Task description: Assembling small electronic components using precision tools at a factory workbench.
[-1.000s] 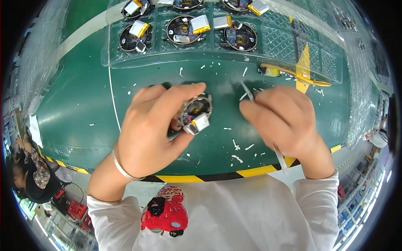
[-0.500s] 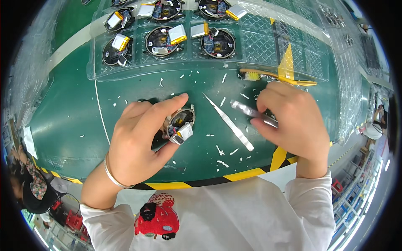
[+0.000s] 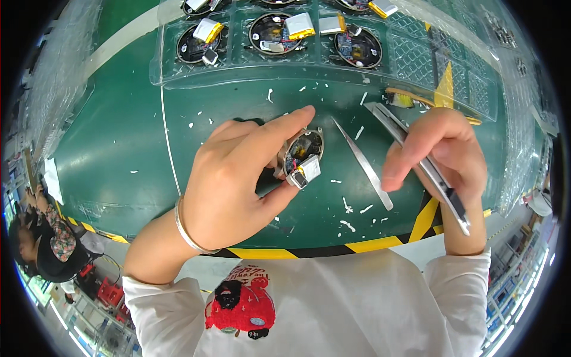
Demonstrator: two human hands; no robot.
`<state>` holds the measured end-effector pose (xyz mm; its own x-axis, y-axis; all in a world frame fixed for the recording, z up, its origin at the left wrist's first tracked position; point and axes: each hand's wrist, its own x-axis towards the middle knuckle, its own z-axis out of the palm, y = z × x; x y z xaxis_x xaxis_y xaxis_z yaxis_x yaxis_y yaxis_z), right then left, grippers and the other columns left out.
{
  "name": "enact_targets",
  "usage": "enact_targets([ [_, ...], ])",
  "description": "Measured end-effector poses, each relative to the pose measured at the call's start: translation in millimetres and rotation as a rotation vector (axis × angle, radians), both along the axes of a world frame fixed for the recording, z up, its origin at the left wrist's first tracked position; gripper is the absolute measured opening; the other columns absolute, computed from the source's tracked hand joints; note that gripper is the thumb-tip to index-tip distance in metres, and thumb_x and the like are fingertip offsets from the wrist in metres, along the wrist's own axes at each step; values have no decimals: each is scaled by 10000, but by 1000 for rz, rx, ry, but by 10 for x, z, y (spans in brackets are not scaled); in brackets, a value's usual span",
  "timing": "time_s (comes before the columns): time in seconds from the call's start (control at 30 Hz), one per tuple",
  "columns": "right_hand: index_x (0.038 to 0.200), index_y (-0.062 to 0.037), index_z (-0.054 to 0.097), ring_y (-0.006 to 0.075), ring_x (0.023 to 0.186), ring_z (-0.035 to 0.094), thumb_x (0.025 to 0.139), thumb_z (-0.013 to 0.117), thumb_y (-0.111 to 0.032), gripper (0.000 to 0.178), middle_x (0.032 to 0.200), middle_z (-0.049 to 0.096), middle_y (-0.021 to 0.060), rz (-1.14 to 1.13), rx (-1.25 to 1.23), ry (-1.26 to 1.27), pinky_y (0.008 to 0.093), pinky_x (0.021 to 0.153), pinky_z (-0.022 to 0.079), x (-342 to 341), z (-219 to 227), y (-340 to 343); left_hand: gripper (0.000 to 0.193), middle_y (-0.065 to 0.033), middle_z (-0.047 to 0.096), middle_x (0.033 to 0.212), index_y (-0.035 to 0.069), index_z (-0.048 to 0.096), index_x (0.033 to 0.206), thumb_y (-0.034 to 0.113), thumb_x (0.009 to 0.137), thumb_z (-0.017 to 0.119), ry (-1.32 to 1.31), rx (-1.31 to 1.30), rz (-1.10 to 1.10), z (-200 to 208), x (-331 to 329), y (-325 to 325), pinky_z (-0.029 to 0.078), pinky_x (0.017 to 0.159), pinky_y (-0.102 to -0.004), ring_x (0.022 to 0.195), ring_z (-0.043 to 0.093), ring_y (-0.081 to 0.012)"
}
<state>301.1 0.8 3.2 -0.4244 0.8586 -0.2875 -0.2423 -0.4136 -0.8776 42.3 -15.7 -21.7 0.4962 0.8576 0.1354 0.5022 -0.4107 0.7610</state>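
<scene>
My left hand grips a round watch case between thumb and fingers, its opened inside tilted up. A small silver battery hangs at the case's lower edge beside my thumb. My right hand is closed around a slim metal utility knife, held slantwise above the table with one end pointing up and left. Whether the blade is out, I cannot tell. Between my hands, pointed tweezers lie on the green table.
A clear plastic tray at the back holds several open watch cases with batteries. A yellow-handled brush lies by its front edge. White scraps dot the mat. Striped tape marks the near edge. Another person sits far left.
My right hand has raised the utility knife off the table and turned it, so more of its length shows. The whole view has shifted, and my left hand still holds the watch case.
</scene>
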Motion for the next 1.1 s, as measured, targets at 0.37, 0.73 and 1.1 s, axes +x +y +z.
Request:
enact_targets([
  [0.37,1020,11,598,214,656,635,877,660,-90,185,840,677,129,168,794,-405,314,588,506,-212,-225,-219,666,-51,676,811,20,628,1254,7,609,794,15,-13,-29,23,-27,15,451,713,-291,694,561,-187],
  [0.73,953,67,611,300,650,663,788,681,23,184,803,674,176,185,1212,-549,356,593,546,-294,-299,-102,660,-42,648,779,35,637,1247,-10,601,766,2,9,-47,-9,35,9,453,708,-303,662,557,-201],
  [1.1,956,52,616,292,626,658,785,671,30,181,775,671,165,147,1202,-562,352,588,544,-301,-288,-131,642,-69,679,838,40,640,1235,-7,608,768,13,22,-44,-4,52,5,466,709,-315,674,576,-216],
])
